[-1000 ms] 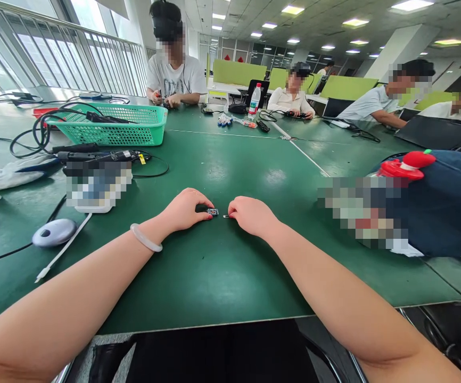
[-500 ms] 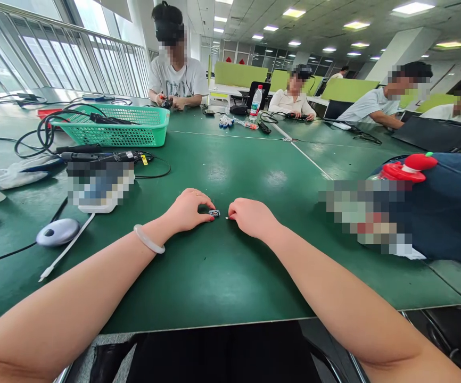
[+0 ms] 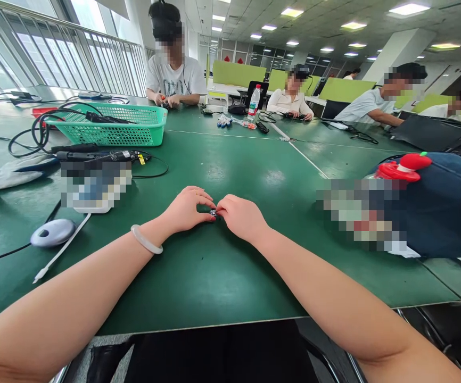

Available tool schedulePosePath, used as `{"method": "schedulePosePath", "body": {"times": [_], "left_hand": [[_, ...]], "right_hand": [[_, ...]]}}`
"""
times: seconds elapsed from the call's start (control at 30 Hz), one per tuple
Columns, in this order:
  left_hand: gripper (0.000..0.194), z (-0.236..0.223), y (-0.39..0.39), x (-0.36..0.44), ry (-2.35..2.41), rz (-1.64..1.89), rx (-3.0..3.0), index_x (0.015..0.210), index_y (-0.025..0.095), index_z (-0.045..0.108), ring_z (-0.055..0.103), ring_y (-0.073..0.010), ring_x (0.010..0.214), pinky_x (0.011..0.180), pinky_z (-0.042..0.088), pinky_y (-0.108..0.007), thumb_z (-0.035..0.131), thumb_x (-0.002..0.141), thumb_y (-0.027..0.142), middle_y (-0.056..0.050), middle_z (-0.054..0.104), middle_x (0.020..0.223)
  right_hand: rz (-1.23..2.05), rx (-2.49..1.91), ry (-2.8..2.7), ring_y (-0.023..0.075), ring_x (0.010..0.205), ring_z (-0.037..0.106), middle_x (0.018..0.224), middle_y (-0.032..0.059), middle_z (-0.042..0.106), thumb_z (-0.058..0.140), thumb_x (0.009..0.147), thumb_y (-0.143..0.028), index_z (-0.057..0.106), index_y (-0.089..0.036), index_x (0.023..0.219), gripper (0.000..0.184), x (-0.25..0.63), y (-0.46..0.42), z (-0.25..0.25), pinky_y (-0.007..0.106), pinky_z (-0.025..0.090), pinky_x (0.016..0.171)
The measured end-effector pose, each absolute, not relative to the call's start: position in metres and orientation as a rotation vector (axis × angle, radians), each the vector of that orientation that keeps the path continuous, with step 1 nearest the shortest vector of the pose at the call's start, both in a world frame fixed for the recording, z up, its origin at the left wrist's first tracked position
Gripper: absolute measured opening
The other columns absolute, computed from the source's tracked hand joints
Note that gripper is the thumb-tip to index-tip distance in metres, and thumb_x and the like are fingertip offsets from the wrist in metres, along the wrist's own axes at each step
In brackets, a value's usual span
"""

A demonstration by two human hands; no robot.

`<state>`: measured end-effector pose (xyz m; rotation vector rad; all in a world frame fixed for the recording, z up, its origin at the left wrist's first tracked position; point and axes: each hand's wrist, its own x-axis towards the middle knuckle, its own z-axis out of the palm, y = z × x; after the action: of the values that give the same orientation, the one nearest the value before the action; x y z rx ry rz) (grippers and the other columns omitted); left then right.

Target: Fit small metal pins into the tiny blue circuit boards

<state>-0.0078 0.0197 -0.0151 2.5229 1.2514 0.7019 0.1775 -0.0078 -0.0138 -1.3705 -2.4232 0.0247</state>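
Observation:
A small circuit board (image 3: 213,212), dark with pale markings, sits pinched between the thumb and fingers of my left hand (image 3: 187,209), just over the green table (image 3: 198,282). My right hand (image 3: 241,217) is closed, its fingertips meeting the board's right end. The small pale piece in its pinch is now hidden behind the fingers. A pale bangle circles my left wrist.
To the left lie a computer mouse (image 3: 53,233), a white cable (image 3: 63,246) and a green basket (image 3: 134,127) with black cables. On the right stand a dark blue bag (image 3: 450,207) and a red lid (image 3: 398,169). Several people sit around the table; a bottle (image 3: 254,102) stands farther back.
My right hand has moved left, bringing its small pale piece up to the circuit board. My left hand keeps hold of the board in nearly the same place.

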Motion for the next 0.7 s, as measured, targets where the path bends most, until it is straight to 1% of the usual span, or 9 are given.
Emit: {"method": "schedulePosePath", "body": {"times": [0.23,0.37,0.47,0.57,0.63,0.7], "left_hand": [[0.031,-0.014,0.020,-0.007,1.260,0.718,2.452,0.088,0.028,0.072,0.050,-0.0243,0.111,0.099,0.037,-0.041,0.068,0.064,0.048,-0.001,0.068,0.100],[0.028,-0.013,0.020,-0.007,1.265,0.716,2.436,0.087,0.029,0.072,0.051,-0.0241,0.109,0.097,0.037,-0.040,0.068,0.065,0.046,0.000,0.069,0.099],[0.027,-0.013,0.020,-0.008,1.270,0.729,2.427,0.086,0.028,0.072,0.053,-0.0235,0.107,0.096,0.038,-0.039,0.066,0.066,0.046,0.000,0.069,0.097],[0.027,-0.012,0.021,-0.008,1.288,0.735,2.422,0.085,0.028,0.072,0.054,-0.0231,0.105,0.096,0.038,-0.038,0.065,0.068,0.046,0.000,0.070,0.094],[0.027,-0.011,0.021,-0.008,1.307,0.724,2.416,0.085,0.028,0.072,0.055,-0.0234,0.104,0.096,0.038,-0.039,0.065,0.068,0.046,0.000,0.070,0.094],[0.027,-0.011,0.020,-0.008,1.332,0.718,2.402,0.085,0.028,0.072,0.054,-0.0242,0.105,0.095,0.039,-0.039,0.065,0.067,0.046,0.000,0.070,0.095]], "right_hand": [[0.129,-1.352,-2.337,0.0123,0.079,0.056,0.091,0.0018,0.063,0.043,0.090,-0.023,0.064,-0.021,0.087,0.022,0.183,-0.007,-0.008,0.024,0.038,0.067],[0.202,-1.403,-2.288,0.0123,0.079,0.055,0.088,0.0014,0.063,0.048,0.087,-0.023,0.064,-0.021,0.083,0.017,0.190,-0.006,-0.002,0.024,0.039,0.068],[0.330,-1.390,-2.378,0.0115,0.073,0.054,0.081,-0.0006,0.062,0.055,0.082,-0.030,0.065,-0.022,0.076,0.014,0.193,-0.007,0.002,0.024,0.037,0.062],[0.478,-1.363,-2.499,0.0114,0.069,0.054,0.077,-0.0018,0.062,0.065,0.074,-0.039,0.066,-0.023,0.073,0.016,0.192,-0.010,0.002,0.023,0.037,0.058],[0.503,-1.361,-2.543,0.0115,0.070,0.054,0.077,-0.0017,0.063,0.066,0.073,-0.036,0.066,-0.022,0.073,0.013,0.190,-0.010,0.000,0.023,0.037,0.058],[0.490,-1.353,-2.574,0.0115,0.070,0.054,0.079,-0.0011,0.063,0.064,0.075,-0.029,0.067,-0.022,0.073,0.008,0.189,-0.010,-0.003,0.023,0.037,0.059]]}}
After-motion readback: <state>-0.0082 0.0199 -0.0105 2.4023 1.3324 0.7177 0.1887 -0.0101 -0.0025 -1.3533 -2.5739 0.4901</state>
